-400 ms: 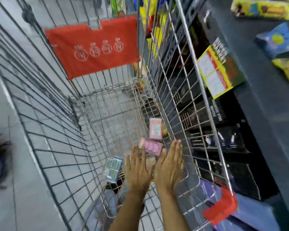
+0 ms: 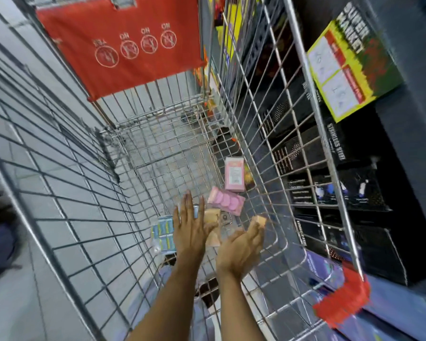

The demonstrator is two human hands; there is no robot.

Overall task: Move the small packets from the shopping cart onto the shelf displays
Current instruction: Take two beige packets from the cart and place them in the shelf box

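Packets lie on the wire floor of the shopping cart (image 2: 231,99), near end: a pink box (image 2: 234,177) against the right wall, a pink packet (image 2: 226,201) just nearer, a blue packet (image 2: 163,233) to the left, and tan packets (image 2: 212,219) between the two hands. Shelf (image 2: 403,168) stands to the right, outside the cart wall, with dark boxes stacked low.

Risks, as a judgement: packets are small and flat on open wire mesh, so a shallow pinch could push one along or tip it edge-down into a gap. The small tan piece (image 2: 260,220) at the right fingertips looks barely held; a fast lift could drop it back into the cart. The right cart wall stands tall between hands and shelf, so a low sideways move would snag knuckles or a packet on the wire. Motion blur suggests quick movement, which makes a miss more likely.

Left hand (image 2: 188,226): reaching down into the cart, palm down, fingers straight and spread, flat over the blue packet's right edge; not closed on anything. Right hand (image 2: 241,249): palm turned inward toward the left, fingers curled slightly forward, tips touching the small tan piece; whether it really grips it, cannot tell. Both forearms enter from the near edge, roughly parallel.
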